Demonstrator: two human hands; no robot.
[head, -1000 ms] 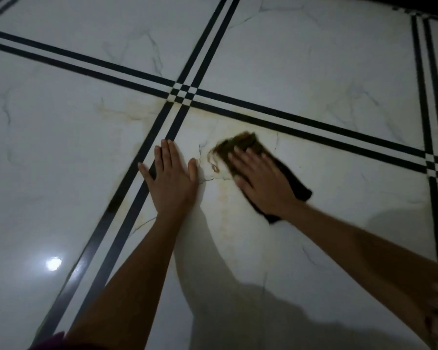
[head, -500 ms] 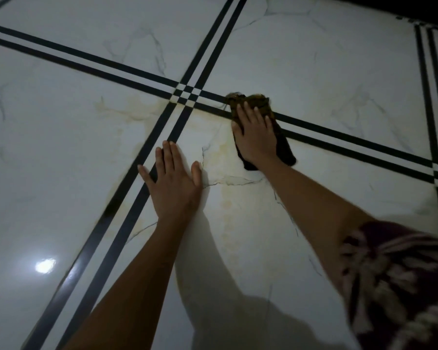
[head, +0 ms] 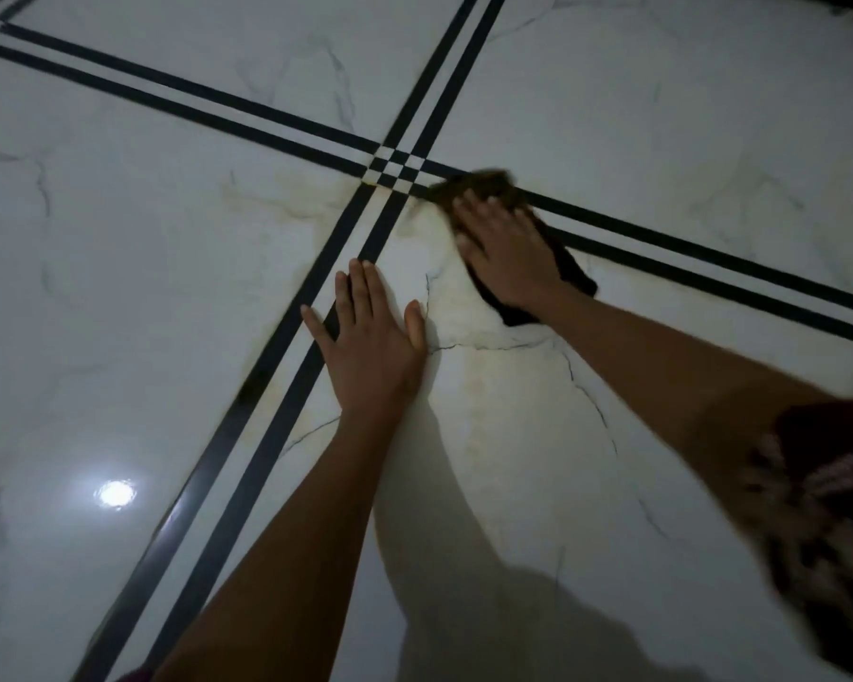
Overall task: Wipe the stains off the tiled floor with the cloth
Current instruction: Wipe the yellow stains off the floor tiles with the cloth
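Observation:
A dark brown cloth [head: 574, 273] lies on the white marble-look tiled floor [head: 144, 287], just right of where the black double lines cross [head: 394, 170]. My right hand [head: 506, 248] presses flat on the cloth, fingers spread toward the crossing, and looks blurred. My left hand [head: 370, 337] rests flat on the tile below it, fingers apart, holding nothing. Yellowish-brown stains [head: 286, 201] spread left of the crossing, and a paler stain [head: 483, 386] runs down the tile between my arms.
Black double stripes [head: 247, 425] run diagonally across the floor. A ceiling light reflects [head: 114, 493] on the glossy tile at the lower left. My patterned sleeve [head: 828, 494] fills the right edge. A shadow lies on the tile at the bottom.
My right hand slid the cloth up from the tile beside my left hand to the black stripes, then a little left toward the crossing. My left hand stayed planted.

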